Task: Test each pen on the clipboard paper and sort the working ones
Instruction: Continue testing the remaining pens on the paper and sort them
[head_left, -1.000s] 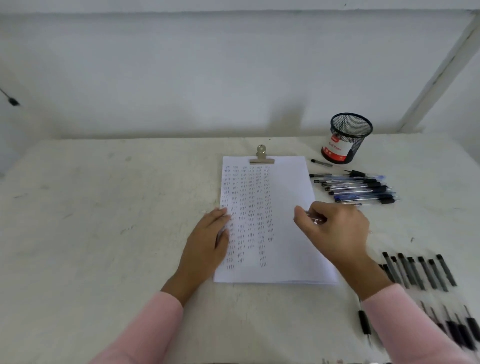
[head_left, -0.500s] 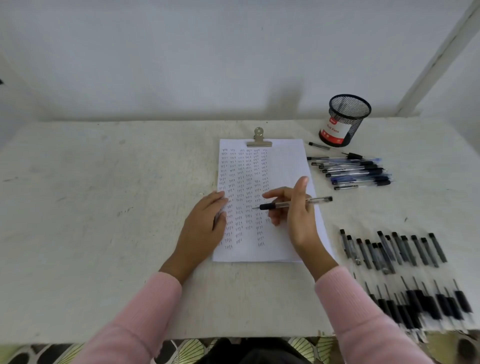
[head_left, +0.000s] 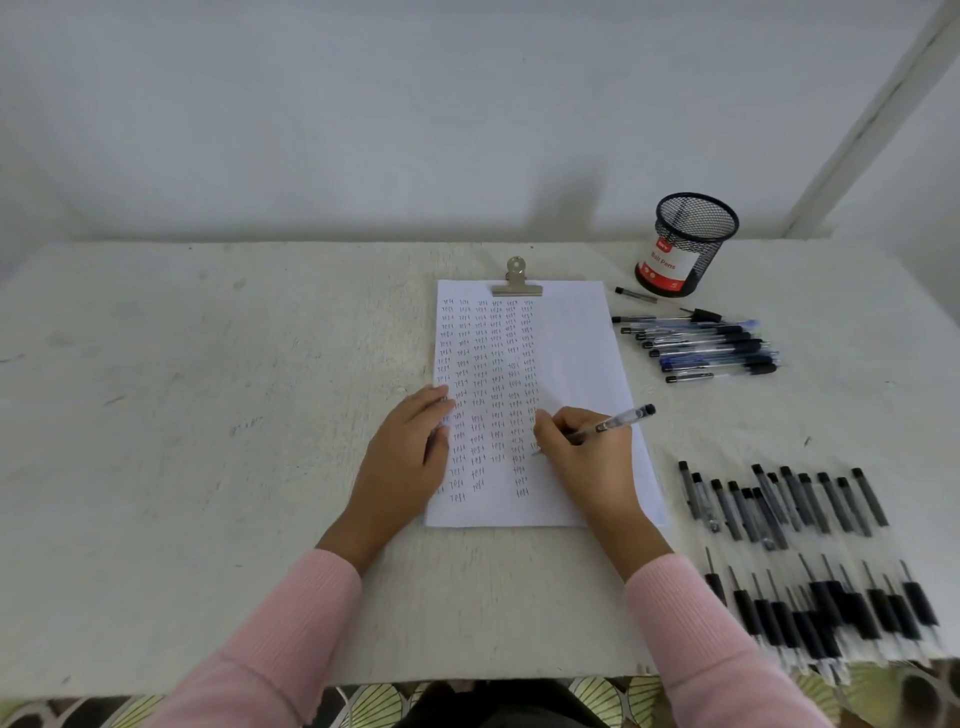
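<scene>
Cannot see the tip of the pen (head_left: 618, 420), tucked under the curled fingers of the right hand (head_left: 587, 457); barrel pinched there, over the lower middle of the paper (head_left: 576, 353), back end pointing up and right. Cannot read the tiny written marks, set in about six columns. Left hand (head_left: 410, 452) flat, fingers straight, pressing the paper's left edge. Counted: one clip (head_left: 517, 278), one mesh cup (head_left: 685, 244), roughly nine in the pile of pens (head_left: 701, 345) just beside it on the table (head_left: 208, 415). Too blurred to count: two rows of dark pens (head_left: 789, 504) at lower right, partly behind the pink sleeve (head_left: 701, 649).
</scene>
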